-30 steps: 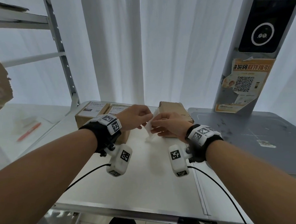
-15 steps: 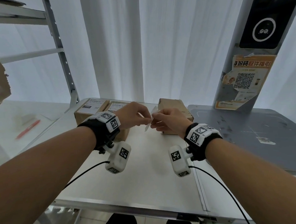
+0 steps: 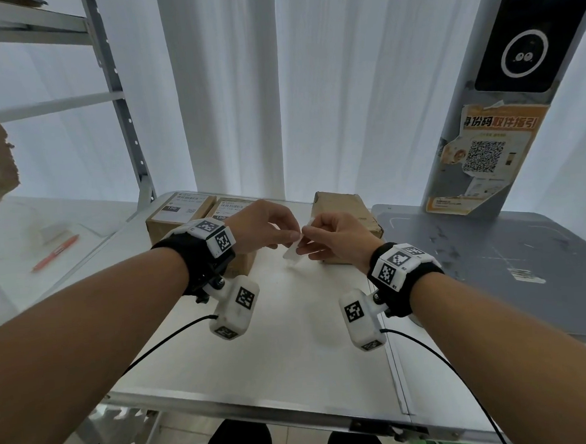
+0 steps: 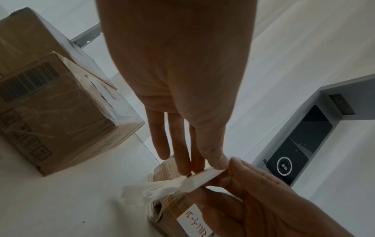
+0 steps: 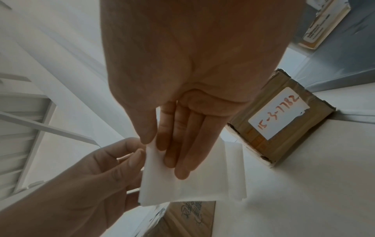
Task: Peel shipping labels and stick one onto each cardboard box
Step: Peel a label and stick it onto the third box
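Both hands hold a white shipping label sheet (image 3: 294, 250) above the white table (image 3: 292, 342). My left hand (image 3: 287, 237) pinches its near corner between thumb and fingertips. My right hand (image 3: 308, 241) grips the sheet (image 5: 192, 178) from the other side, thumb on its edge and fingers laid along its face. A brown cardboard box (image 3: 344, 211) lies right behind the hands; its side carries a small white sticker with red handwriting (image 5: 278, 113). Two more cardboard boxes (image 3: 178, 213) (image 3: 229, 212) with printed labels on top stand at the back left, behind my left wrist.
A grey platform (image 3: 493, 261) with a tall scanner post (image 3: 503, 89) and an orange QR poster (image 3: 486, 155) adjoins the table on the right. A metal shelf frame (image 3: 120, 105) stands at the left. A red pen (image 3: 55, 253) lies on the left-hand surface. White curtains hang behind.
The hands have lifted a little and drawn close at the sheet's corner. The sheet, hanging loosely a second ago, is now held tighter between both hands.
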